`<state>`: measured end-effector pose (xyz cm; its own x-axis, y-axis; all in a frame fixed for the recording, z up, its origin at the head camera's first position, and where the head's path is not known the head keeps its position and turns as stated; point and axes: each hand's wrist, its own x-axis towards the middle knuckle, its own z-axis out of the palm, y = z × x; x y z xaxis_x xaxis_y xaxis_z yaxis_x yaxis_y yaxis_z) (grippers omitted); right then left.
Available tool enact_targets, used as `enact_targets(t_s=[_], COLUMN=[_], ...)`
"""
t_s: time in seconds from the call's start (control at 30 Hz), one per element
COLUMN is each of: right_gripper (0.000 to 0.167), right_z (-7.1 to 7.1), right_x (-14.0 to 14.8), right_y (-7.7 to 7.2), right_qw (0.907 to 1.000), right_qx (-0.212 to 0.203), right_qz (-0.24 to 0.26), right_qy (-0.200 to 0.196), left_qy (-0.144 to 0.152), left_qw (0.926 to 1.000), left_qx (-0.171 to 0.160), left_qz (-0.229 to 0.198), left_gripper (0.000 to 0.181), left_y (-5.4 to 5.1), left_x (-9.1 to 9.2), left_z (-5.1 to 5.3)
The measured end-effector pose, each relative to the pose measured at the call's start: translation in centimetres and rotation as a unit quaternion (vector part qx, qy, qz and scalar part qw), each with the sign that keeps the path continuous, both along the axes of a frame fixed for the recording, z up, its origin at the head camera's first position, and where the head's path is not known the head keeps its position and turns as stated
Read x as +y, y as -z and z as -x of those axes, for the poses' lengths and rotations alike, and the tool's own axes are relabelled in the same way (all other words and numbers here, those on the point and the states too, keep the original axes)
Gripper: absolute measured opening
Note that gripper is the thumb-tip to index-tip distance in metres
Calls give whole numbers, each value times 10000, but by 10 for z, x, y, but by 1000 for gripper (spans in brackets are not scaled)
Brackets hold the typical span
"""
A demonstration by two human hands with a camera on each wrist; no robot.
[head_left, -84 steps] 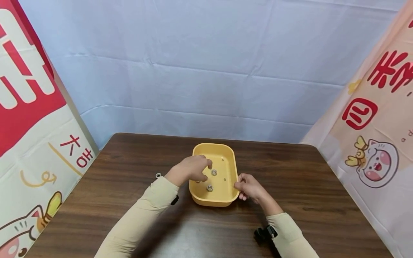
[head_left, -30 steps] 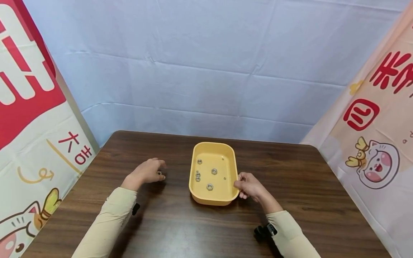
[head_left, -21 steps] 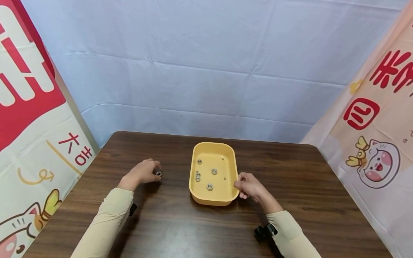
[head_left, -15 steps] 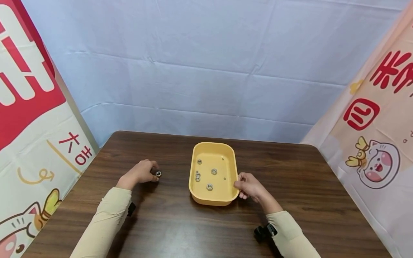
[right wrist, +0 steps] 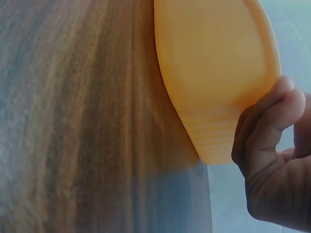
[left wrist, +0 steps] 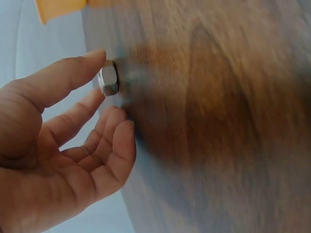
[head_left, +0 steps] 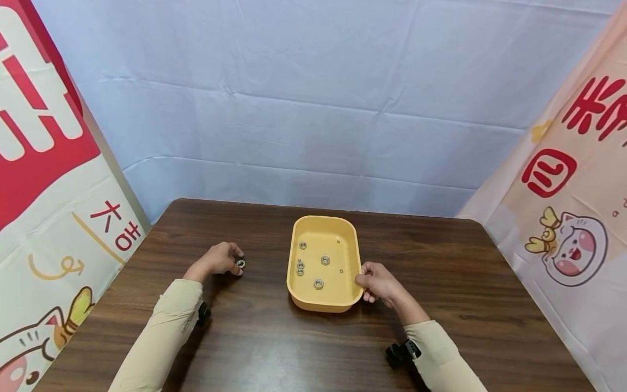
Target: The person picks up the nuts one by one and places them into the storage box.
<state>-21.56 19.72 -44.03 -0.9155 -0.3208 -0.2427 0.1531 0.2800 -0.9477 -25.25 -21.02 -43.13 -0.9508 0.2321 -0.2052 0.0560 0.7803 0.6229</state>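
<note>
In the head view my left hand (head_left: 221,258) is low over the left part of the table, with a steel hex nut (head_left: 240,264) at its fingertips. The left wrist view shows that nut (left wrist: 109,78) at the table surface, pinched between thumb and index fingertip; the other fingers curl loosely below. My right hand (head_left: 379,284) grips the right rim of a yellow plastic tray (head_left: 325,307), thumb over the edge and fingers outside. Several nuts of different sizes lie in the tray, such as a large nut (head_left: 318,284) and another nut (head_left: 325,261).
The dark wooden table (head_left: 294,348) carries the tray near its middle, some way right of my left hand. A pale cloth (head_left: 313,109) hangs behind the far edge. Printed banners stand at left and right.
My left hand has gone from above the tray to the nut on the left and closed thumb and finger there. Several nuts in the tray came into view. The right hand has stayed put.
</note>
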Motion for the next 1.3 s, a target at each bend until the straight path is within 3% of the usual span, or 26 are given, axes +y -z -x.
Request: enact_targets(t_s=[0.33,0.57,0.7,0.93,1.13,1.3], right_gripper=[9,9,9,8,8,8], right_z=[-1,-3,-4,-3,-3,-3], right_x=[-1,-1,0,-2,-1,-1], right_y=[-1,-3,-3,-3,-1,-2], right_qw=[9999,10000,10000,9999,9999,9999], right_qx=[7,-4,3,9,-6,-7], right_qz=[-47,-49,-49,-78,-37,-3], right_qy=[109,80,62,116,102,124], left_qy=[-298,-163,-433,-786,-1105,-1162], left_qw=[9995,9994,9984,9959,9898,9765], left_qx=[-104,-47,-200,-169,-254,91], left_qz=[-87,-316,-310,-409,-865,-1813], left_gripper=[29,22,19,20,21,23], left_y=[6,7,7,2,5,10], left_x=[5,1,4,7,5,4], left_z=[3,1,1,-3,-4,-4])
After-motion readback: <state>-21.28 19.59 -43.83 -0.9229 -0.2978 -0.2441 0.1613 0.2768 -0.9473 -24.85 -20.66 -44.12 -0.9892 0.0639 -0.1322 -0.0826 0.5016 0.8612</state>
